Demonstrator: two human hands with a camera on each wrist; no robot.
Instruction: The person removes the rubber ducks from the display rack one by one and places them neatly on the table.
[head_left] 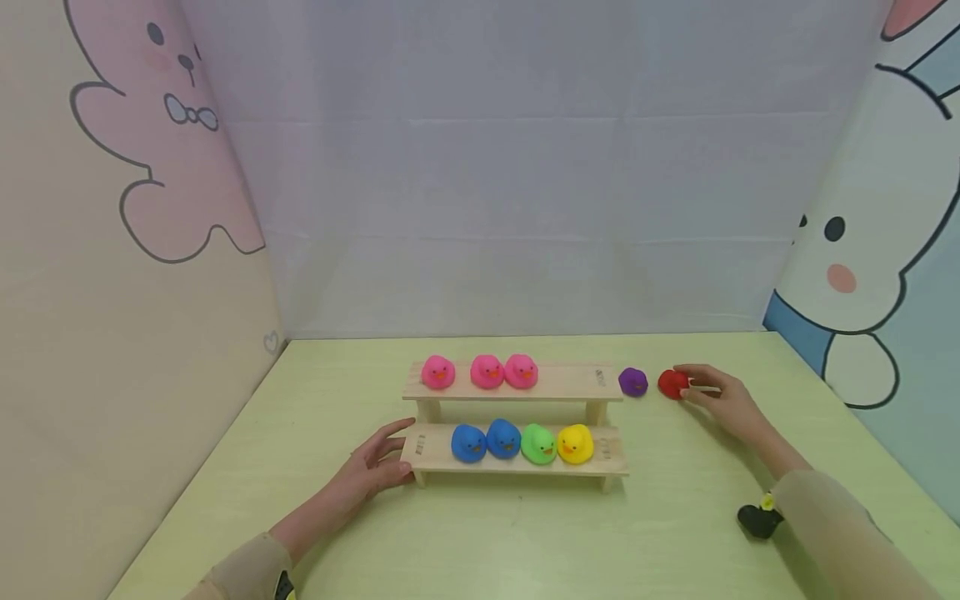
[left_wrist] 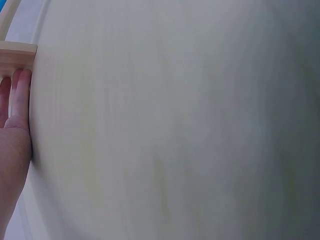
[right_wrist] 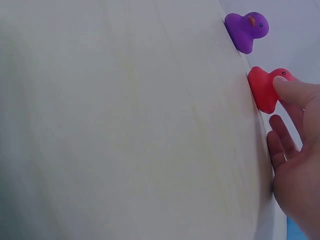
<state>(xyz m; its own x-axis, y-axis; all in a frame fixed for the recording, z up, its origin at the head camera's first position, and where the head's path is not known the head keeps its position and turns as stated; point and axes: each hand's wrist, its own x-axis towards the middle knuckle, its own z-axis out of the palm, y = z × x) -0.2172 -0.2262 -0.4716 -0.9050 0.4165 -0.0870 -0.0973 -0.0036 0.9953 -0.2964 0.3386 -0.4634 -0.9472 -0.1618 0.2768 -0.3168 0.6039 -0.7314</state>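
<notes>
My right hand (head_left: 723,403) pinches a red rubber duck (right_wrist: 262,90) by its head, between thumb and fingers. The other fingers hang below it in the right wrist view. Just left of the red duck a purple rubber duck (head_left: 633,382) sits on the table. With my left hand (head_left: 367,472) I hold the left end of a two-step wooden stand (head_left: 431,454), thumb at its front corner and fingers behind the end. Three pink ducks (head_left: 487,372) sit on the upper step. On the lower step are two blue ducks (head_left: 503,438), a green duck (head_left: 538,444) and a yellow duck (head_left: 575,444).
The pale green table (head_left: 525,542) meets a white cloth wall (head_left: 525,283) at the back. Side panels bear cartoon animals. Beside my right sleeve (head_left: 832,521) lies a small black object (head_left: 759,522) with a yellow bit near it.
</notes>
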